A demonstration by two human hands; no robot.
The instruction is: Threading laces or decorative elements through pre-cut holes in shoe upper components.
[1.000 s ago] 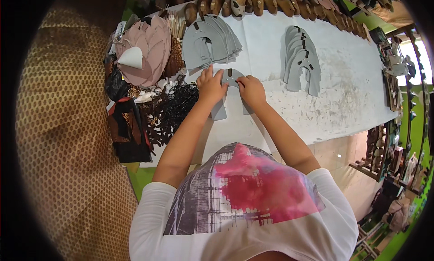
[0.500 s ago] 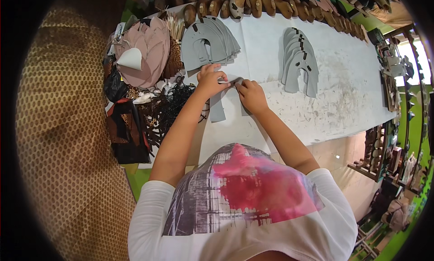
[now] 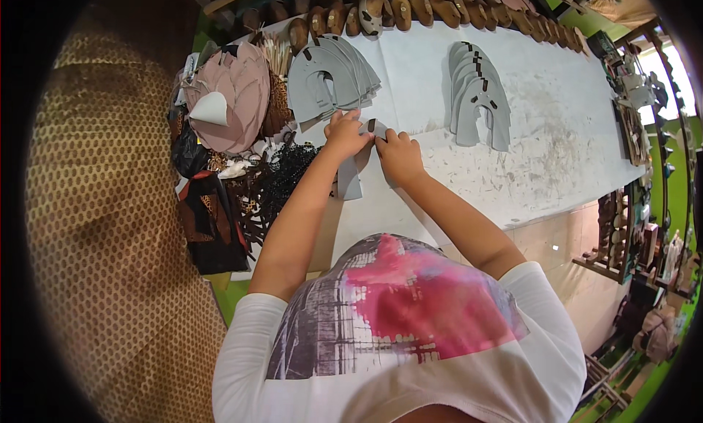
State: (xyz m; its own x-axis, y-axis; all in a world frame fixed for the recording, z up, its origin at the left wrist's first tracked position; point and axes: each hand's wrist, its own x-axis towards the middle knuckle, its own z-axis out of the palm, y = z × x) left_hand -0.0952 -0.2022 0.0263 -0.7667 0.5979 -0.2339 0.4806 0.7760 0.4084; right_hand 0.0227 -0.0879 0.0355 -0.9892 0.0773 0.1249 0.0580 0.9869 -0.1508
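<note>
Between my hands is a grey U-shaped shoe upper piece [image 3: 350, 181], with a small dark strip on its curved top. My left hand [image 3: 344, 136] is closed on its left side, thumb pointing toward the strip. On the other side, my right hand [image 3: 400, 158] pinches the piece with bent fingers; its fingertips are partly hidden. Just beyond my left hand lies a fanned stack of similar grey upper pieces [image 3: 299, 82]. Farther right, a second overlapping row of grey pieces [image 3: 501, 119] carries dark strips along the top of the curves.
Wooden shoe lasts [image 3: 403, 13] line the table's far edge. To the left are a pile of pinkish pieces [image 3: 242, 123], a tangle of black straps [image 3: 282, 177] and dark scraps [image 3: 212, 232]. The white table [image 3: 556, 167] is stained on the right. Racks stand beyond it.
The upper piece has turned between my hands, and the dark strip on its curve now shows plainly. My hands stay close together in the same spot; the whole view has shifted slightly.
</note>
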